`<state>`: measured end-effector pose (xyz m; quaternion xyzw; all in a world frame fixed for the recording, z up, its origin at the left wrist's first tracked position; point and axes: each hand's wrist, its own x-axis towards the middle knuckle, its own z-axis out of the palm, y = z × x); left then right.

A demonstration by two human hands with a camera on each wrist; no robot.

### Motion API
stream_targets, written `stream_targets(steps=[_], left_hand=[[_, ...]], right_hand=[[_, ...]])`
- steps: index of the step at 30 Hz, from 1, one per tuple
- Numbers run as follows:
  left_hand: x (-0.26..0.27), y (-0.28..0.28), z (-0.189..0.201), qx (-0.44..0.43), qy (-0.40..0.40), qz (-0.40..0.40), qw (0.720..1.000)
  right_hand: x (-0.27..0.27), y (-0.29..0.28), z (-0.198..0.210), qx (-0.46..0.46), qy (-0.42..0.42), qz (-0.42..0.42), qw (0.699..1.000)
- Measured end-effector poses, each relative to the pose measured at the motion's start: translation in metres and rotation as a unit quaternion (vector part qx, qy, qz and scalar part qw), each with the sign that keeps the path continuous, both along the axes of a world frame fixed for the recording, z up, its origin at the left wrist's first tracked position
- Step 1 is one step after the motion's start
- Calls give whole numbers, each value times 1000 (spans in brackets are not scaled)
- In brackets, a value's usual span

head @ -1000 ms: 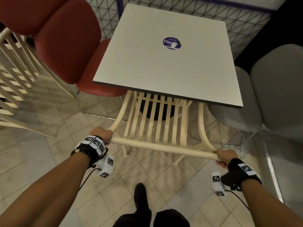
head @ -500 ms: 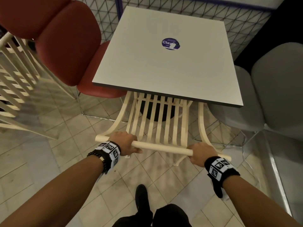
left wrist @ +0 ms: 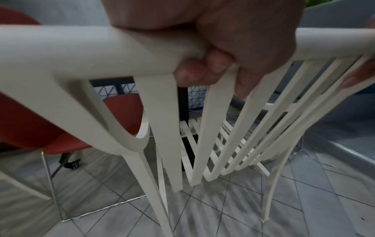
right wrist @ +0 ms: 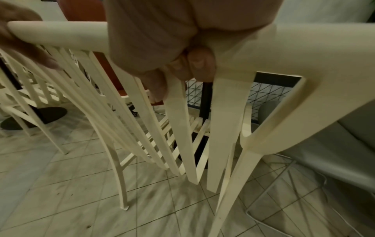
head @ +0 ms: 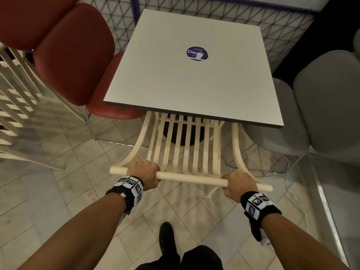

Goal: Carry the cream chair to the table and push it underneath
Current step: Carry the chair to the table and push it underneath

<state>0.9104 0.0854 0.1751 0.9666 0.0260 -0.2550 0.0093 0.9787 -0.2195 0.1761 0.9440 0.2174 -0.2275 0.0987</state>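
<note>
The cream slatted chair point(head: 187, 152) stands in front of me with its seat hidden under the white square table point(head: 194, 84). Only its backrest and round top rail point(head: 191, 179) stick out toward me. My left hand point(head: 145, 173) grips the rail left of centre, fingers curled round it point(left wrist: 202, 67). My right hand point(head: 238, 185) grips the rail near its right end, fingers wrapped underneath point(right wrist: 194, 64). The chair's rear legs point(right wrist: 123, 192) touch the tiled floor.
A red padded chair point(head: 74, 55) stands at the table's left side and a grey chair point(head: 321, 106) at its right. Another cream slatted chair point(head: 17, 106) is at far left. A wire mesh fence point(head: 214, 18) runs behind the table. My shoe point(head: 167, 238) is below.
Both hands shifted inward along the top rail from its ends and turned over the top of it. The chair sits slightly further under the table.
</note>
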Motion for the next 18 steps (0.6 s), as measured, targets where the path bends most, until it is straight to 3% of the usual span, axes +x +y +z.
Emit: stream_targets(steps=[6,18], left_hand=[[-54,-8,-10,2,27,-32,999],[-21,7,-5,-3,30,-45,999]], right_hand=[[-46,-21,-8,-17,21,28,999],[-22,-1,7,-14,20,5,1000]])
